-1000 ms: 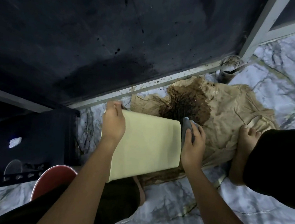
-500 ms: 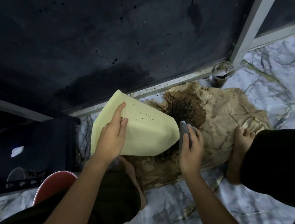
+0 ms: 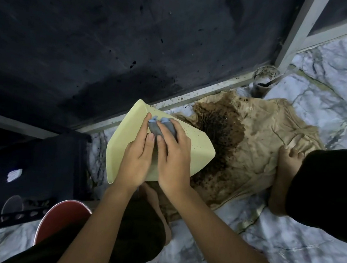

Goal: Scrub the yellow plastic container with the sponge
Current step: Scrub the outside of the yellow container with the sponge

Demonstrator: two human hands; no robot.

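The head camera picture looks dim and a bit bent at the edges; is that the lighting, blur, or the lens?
Head view: lighting is dim, the wall nearly black; the yellow container, the sponge and both hands (left, right) are lit best and fairly sharp. Head view: the window frame leans, which suggests wide-angle distortion. Head view: no strong glare; the red bucket sits in shadow.

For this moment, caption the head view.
Right hand presses sponge on yellow container steadied by left hand.

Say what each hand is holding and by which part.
The right hand grips the sponge around its body, pressing it on the yellow container. The left hand lies on the container's upturned side, fingers straight, fingertips touching the sponge.
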